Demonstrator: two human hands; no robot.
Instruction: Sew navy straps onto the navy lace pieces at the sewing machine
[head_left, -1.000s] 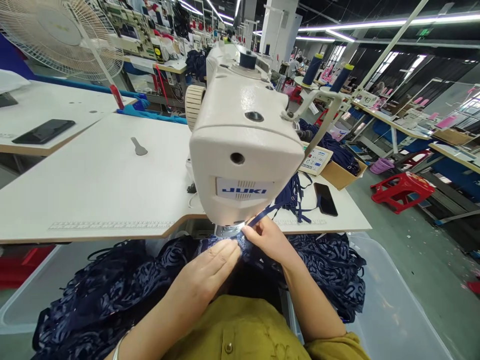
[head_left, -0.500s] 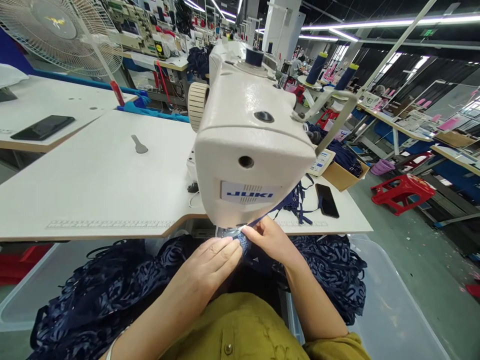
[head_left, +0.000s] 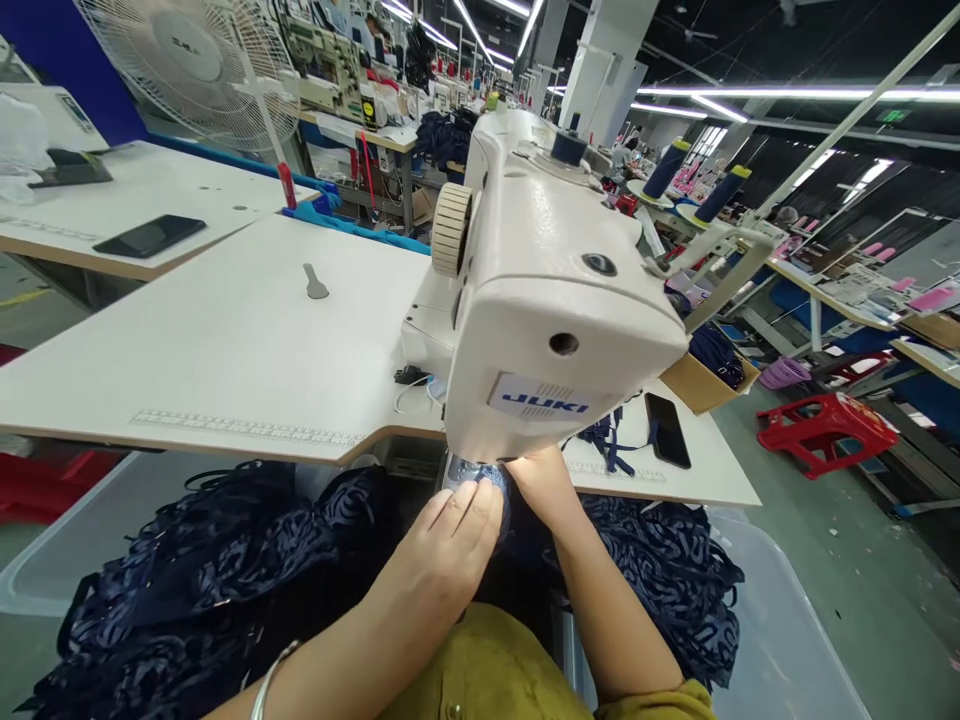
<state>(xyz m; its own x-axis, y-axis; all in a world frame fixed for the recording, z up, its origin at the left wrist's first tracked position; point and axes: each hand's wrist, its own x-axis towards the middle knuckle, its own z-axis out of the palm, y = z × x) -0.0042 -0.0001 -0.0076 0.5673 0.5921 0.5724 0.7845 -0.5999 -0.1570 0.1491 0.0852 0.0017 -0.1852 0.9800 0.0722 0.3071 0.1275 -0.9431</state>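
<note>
A cream JUKI sewing machine (head_left: 555, 290) stands on the white table (head_left: 225, 350) in front of me. Under its head lies a piece of navy lace fabric (head_left: 480, 478). My left hand (head_left: 450, 545) rests on that fabric with fingers together, pressing it flat just before the needle area. My right hand (head_left: 541, 485) is partly hidden under the machine head, its fingers pinched on the fabric edge. More navy lace (head_left: 195, 580) is heaped across my lap on both sides.
A black phone (head_left: 667, 429) and navy straps (head_left: 611, 445) lie on the table's right part. Clear plastic bins (head_left: 772, 620) flank my seat. A fan (head_left: 199, 65), another table with a phone (head_left: 150, 236), and a red stool (head_left: 825, 430) stand around.
My head has shifted left, so the machine sits further right in view. Both hands have pushed the lace further under the machine head; my right hand is now partly hidden.
</note>
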